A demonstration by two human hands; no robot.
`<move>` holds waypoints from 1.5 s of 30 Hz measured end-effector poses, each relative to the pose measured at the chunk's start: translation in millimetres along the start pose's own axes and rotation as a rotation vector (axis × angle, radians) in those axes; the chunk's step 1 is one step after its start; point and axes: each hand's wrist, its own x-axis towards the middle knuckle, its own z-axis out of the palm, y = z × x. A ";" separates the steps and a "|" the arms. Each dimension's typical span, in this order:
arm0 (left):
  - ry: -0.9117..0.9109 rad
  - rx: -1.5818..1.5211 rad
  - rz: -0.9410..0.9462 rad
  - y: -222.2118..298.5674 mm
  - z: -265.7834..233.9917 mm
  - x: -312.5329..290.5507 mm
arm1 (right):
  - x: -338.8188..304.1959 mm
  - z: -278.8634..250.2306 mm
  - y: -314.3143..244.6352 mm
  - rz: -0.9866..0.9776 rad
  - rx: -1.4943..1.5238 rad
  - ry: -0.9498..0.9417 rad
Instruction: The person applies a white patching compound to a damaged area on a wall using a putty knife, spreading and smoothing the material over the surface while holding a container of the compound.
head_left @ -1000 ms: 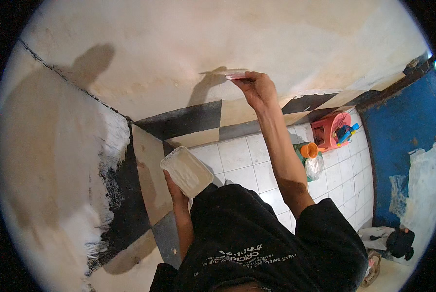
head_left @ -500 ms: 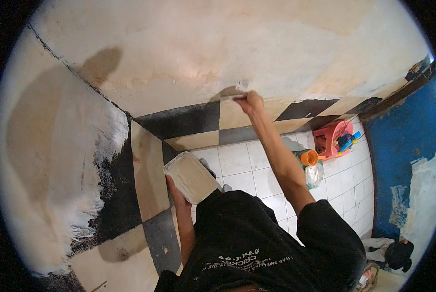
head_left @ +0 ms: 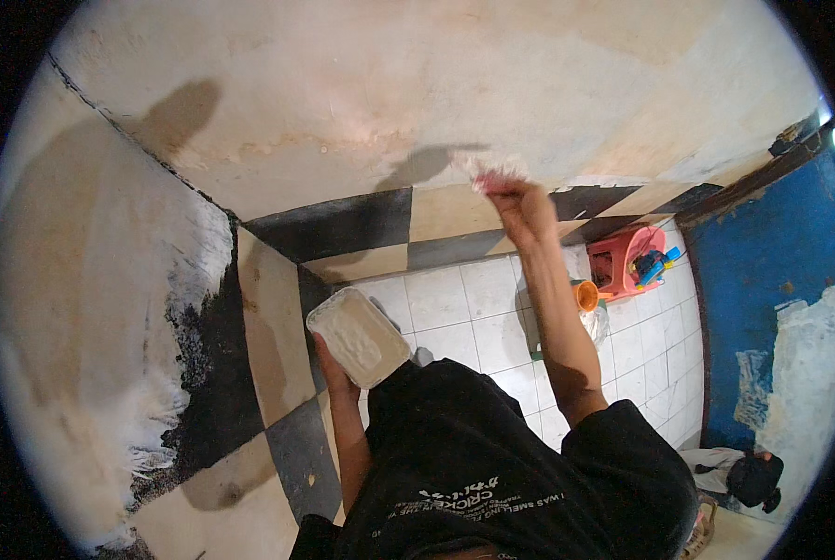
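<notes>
A flat, pinkish hand tool (head_left: 500, 179), too blurred to name further, was just in front of the facing wall (head_left: 343, 84); contact could not be told. The right hand (head_left: 528, 210) had its fingers pinched on it. The left hand (head_left: 334, 362) gripped a rectangular tub (head_left: 386, 370) of off-white paste (head_left: 354, 341), its thumb along one side, the other fingers hidden beneath. By the look of it, pale coating covered most of the facing wall, while the black-and-cream checkered band (head_left: 329, 229) below was largely bare. On the left wall (head_left: 91, 327), ragged white strokes only partly covered black. Beyond stood a pink plastic stool (head_left: 610, 266) on white floor tiles (head_left: 441, 299).
</notes>
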 end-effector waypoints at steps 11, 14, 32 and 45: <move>0.061 0.003 0.012 8.3 -17.0 1.2 | 81.2 32.0 -17.3 0.172 0.141 0.122; 0.045 -0.047 -0.012 3.9 -23.7 6.9 | 24.5 57.4 -38.2 0.055 0.115 -0.020; 0.021 -0.029 0.029 0.4 -17.6 10.2 | 67.4 65.9 30.7 0.130 0.006 -0.139; 0.010 -0.042 -0.032 -5.6 -16.9 10.2 | 54.6 -65.2 10.7 0.195 0.043 0.089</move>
